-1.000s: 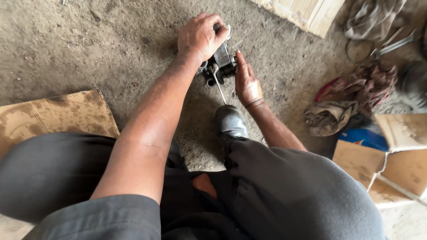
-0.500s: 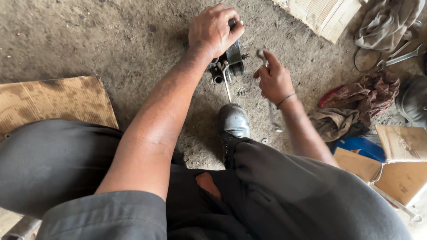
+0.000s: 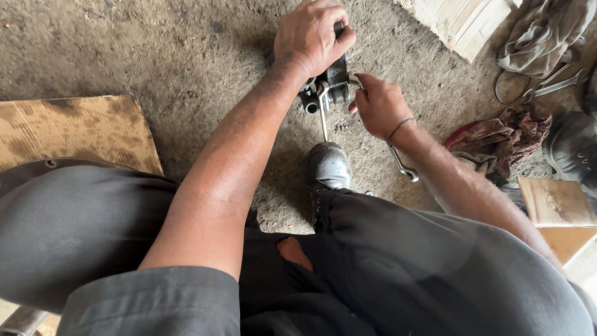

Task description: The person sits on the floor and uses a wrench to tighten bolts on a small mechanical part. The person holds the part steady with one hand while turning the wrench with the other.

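Trousers: dark grey cloth (image 3: 404,280) fills the near edge, both knees spread, with a small tear at the inner seam.
Sleeve: grey cuff (image 3: 149,298) ends at the elbow of the left arm, which runs up the middle toward the far floor.
Shoe: dusty dark toe cap (image 3: 328,165) planted on the concrete, just below the metal part; the thin rod reaches down toward the toe.
Cardboard: stained brown sheet (image 3: 74,130) lying flat at the left, well apart from the hands.
Spanner: slim metal wrench (image 3: 401,165) under the right wrist; whether it lies on the floor or is held by the right hand, I cannot tell.
Right hand: right hand (image 3: 379,106) sits just right of the part, fingers curled together around the wrench's top end at the part's side, a thin band at the wrist.
Metal part: small dark mechanical assembly (image 3: 326,87) on the floor between the two hands, with a short tube end and a thin rod pointing back at the shoe.
Left hand: left hand (image 3: 311,34) on top of the part, fingers clamped over its upper end.
Rags: reddish cloth (image 3: 510,130) heaped to the right, near a second dark boot (image 3: 572,149).
Far corner: pale wooden board (image 3: 463,22), grey cloth (image 3: 541,34) and loose wire.
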